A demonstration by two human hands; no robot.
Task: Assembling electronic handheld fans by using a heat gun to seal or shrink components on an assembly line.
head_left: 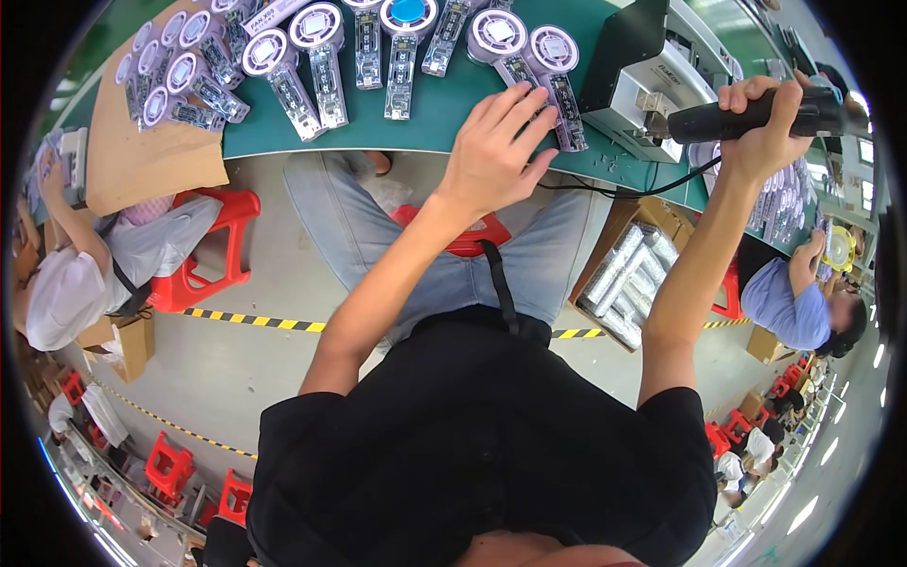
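Note:
My right hand [767, 137] is wrapped round a black electric screwdriver [699, 124] held sideways. Its tip points left and meets the front of a screw feeder [652, 71], a box with a black side and a silver face. My left hand [491, 156] has its fingers stretched apart over the table edge. Those fingertips overlap the handle of a round-headed handheld fan [496, 33] with a bare circuit board; whether they touch it I cannot tell. Right beside it lies another such fan [555, 50].
More fans [316, 26] spread along the green table [255, 132], several on a cardboard sheet [118, 175]. A black cable [614, 195] hangs at the edge. An open box [614, 312] of wrapped parts stands by my right leg. People sit at both sides, one near a red stool [222, 250].

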